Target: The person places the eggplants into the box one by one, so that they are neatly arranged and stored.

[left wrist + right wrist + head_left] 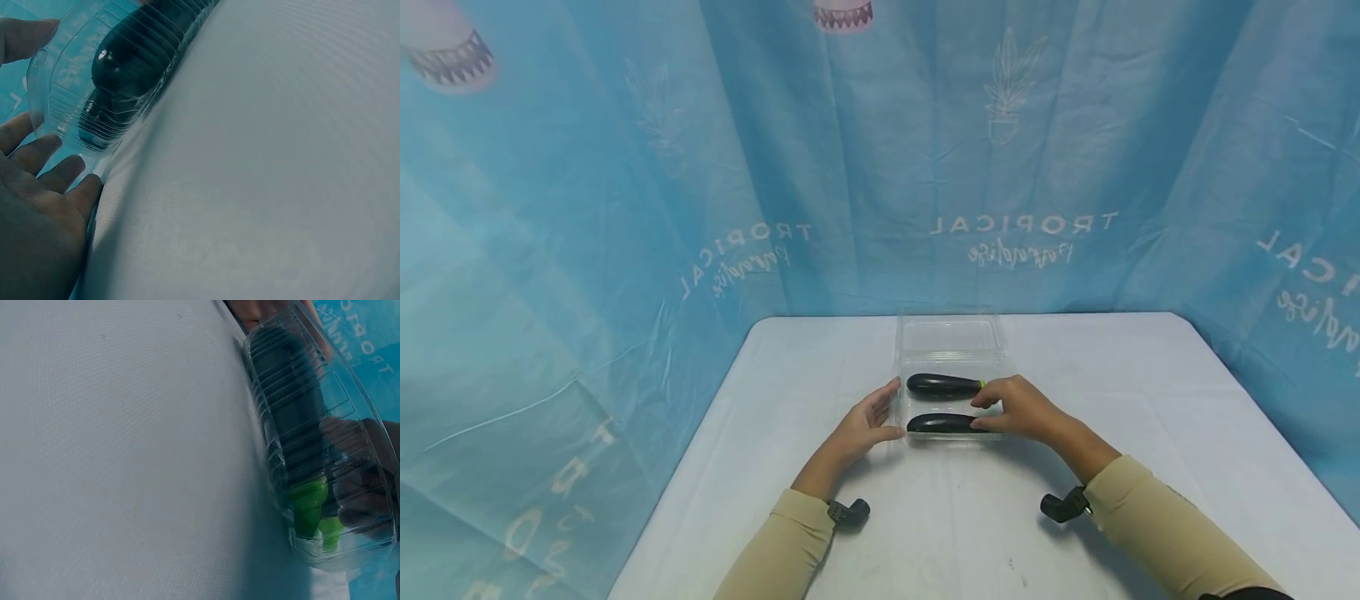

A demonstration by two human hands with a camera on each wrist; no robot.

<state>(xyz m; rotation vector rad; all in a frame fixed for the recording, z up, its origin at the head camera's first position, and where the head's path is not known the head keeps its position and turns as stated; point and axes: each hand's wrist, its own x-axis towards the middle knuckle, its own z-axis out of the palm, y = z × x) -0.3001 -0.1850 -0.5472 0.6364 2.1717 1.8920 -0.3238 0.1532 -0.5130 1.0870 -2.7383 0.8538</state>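
Two dark eggplants lie side by side in a clear plastic clamshell box (907, 408), its lid (950, 335) folded back toward the far side. My right hand (1024, 408) reaches in over the box's right end and holds the nearer eggplant (938, 423), thumb in front and fingers behind. Beside those fingers is the green stem end of the farther eggplant (938, 384). In the right wrist view the green cap (309, 506) shows through the ribbed wall. My left hand (861, 425) rests against the box's left end, fingers loosely extended and thumb at the rim.
The box stands on a white-covered table (955, 517), near its far edge. Blue printed curtains (925, 167) hang behind and along both sides. Each wrist carries a small black camera (850, 513).
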